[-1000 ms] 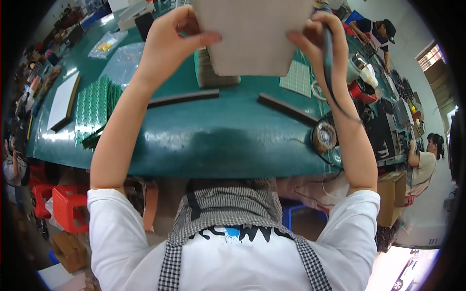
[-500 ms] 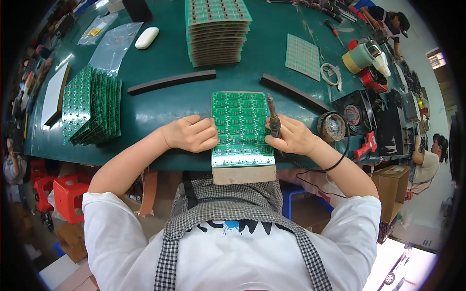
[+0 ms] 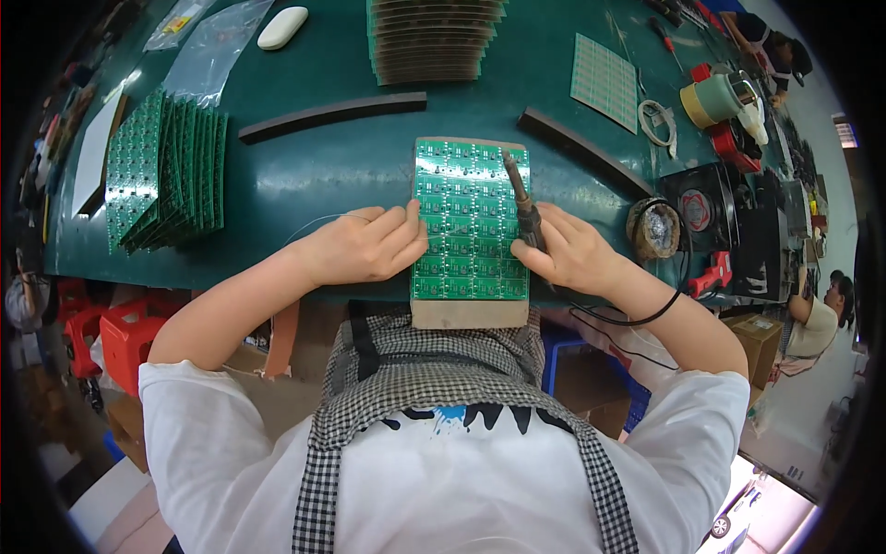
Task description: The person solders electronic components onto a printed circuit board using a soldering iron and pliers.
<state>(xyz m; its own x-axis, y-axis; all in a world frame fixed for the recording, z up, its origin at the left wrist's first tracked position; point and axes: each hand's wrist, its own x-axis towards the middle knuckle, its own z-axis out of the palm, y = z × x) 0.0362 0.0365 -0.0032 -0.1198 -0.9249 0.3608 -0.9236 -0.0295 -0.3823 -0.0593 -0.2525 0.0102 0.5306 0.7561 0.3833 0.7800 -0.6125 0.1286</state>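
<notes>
In front of me a green circuit board panel (image 3: 466,222) with rows of small parts lies on a light block (image 3: 469,315) at the table's near edge. My right hand (image 3: 577,251) is closed around the handle of a soldering iron (image 3: 522,198). The iron leans to the left, its tip over the panel's upper right part. At the panel's left edge, my left hand (image 3: 367,244) is closed, fingers pinched together. A thin wire, apparently solder wire (image 3: 318,222), runs along it; its end at the fingertips is too fine to make out.
Fanned green panels (image 3: 166,175) stand at the left, and a tall panel stack (image 3: 429,42) at the far middle. Two dark bars (image 3: 332,117) (image 3: 586,152) flank the block. A round tin (image 3: 653,229), a fan box (image 3: 692,208) and a red glue gun (image 3: 712,275) are at the right.
The whole view has shifted, so table things sit higher in the picture. The soldering iron now leans further left, with its tip over the panel. Both hands keep their grip.
</notes>
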